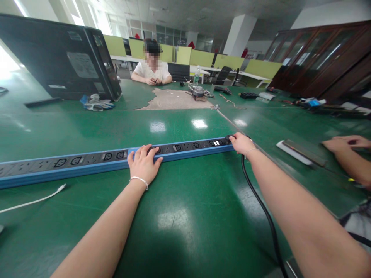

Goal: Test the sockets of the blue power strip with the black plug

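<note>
A long blue power strip (185,155) with a row of black sockets lies across the green table, its left part running out of view. My left hand (144,164) rests on top of it near the middle, fingers spread over the sockets and the front edge. At the strip's right end, my right hand (242,144) is closed around a black plug (230,139). A thick black cable (262,206) hangs from under that hand and curves down toward the bottom edge. My palm and fingers hide most of the plug, so how deep it sits cannot be seen.
A white cable (43,199) lies at the left. Behind are a black computer case (72,63), gloves (97,103), a bottle (197,76) and a small motor-like device (199,92). One person (152,67) sits opposite; another's hands (348,148) are at the right near a phone-like slab (303,152).
</note>
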`<state>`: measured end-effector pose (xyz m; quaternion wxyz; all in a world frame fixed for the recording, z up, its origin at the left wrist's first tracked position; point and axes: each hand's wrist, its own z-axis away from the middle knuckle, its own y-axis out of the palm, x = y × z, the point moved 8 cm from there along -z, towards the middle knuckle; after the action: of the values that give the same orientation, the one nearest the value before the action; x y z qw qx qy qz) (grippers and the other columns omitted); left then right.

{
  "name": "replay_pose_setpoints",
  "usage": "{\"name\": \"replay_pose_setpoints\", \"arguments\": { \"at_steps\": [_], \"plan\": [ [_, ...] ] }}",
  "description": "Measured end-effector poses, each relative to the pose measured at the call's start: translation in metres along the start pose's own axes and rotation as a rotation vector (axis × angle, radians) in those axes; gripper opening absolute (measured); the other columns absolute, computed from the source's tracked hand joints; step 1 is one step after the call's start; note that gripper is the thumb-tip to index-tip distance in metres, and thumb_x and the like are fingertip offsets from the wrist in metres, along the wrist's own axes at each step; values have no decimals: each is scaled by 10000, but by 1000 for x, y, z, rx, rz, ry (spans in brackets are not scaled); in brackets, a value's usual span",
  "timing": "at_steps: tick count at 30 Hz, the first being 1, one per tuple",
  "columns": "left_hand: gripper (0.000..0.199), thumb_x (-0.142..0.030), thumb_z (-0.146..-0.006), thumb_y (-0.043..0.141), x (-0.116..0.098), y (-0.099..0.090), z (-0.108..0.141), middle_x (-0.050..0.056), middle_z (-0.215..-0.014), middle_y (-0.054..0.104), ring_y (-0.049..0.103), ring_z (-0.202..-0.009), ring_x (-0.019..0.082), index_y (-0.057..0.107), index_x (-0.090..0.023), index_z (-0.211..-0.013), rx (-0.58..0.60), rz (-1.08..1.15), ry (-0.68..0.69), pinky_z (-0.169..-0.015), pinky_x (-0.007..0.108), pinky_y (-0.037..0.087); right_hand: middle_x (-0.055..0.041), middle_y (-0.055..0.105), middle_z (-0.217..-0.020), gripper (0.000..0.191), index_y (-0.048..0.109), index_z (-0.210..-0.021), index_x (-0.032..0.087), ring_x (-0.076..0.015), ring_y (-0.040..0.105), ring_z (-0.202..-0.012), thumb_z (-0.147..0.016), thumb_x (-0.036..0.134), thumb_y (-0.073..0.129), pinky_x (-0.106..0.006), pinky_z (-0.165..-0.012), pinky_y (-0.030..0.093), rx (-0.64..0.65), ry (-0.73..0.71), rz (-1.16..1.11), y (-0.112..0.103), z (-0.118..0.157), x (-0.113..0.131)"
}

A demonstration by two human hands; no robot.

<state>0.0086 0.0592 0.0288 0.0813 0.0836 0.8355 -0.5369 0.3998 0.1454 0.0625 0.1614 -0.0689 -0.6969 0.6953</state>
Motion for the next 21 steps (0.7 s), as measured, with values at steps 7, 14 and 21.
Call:
{"name": "replay_pose_setpoints", "arguments": {
  "at_steps": [7, 14, 21],
  "plan": [
    [404, -461, -858, 452, 0, 0, 0, 53, -1350, 510, 415, -1260, 266, 563, -294, -1210, 1, 6, -1, -1067, 507, 202, -140, 677, -963, 396, 531, -1160, 143, -192, 648, -657, -939, 374, 298, -283, -634, 473, 4, 16, -40, 10, 2, -10],
    [400, -461, -864, 435, -1, -1, 0, 47, -1357, 506, 419, -1255, 272, 562, -299, -1207, 11, -1, -4, -1069, 501, 199, -189, 652, -1050, 388, 588, -1083, 146, -278, 628, -973, -924, 371, 315, -378, -817, 459, -19, -3, 188, 2, 4, 2],
    [404, -457, -861, 433, -1, -1, 0, 48, -1357, 506, 413, -1258, 276, 563, -299, -1209, 17, -11, -11, -1072, 498, 192, -205, 657, -1033, 416, 590, -1117, 143, -285, 631, -976, -940, 340, 269, -391, -797, 464, -77, 34, 216, -1, 20, 11]
  ]
}}
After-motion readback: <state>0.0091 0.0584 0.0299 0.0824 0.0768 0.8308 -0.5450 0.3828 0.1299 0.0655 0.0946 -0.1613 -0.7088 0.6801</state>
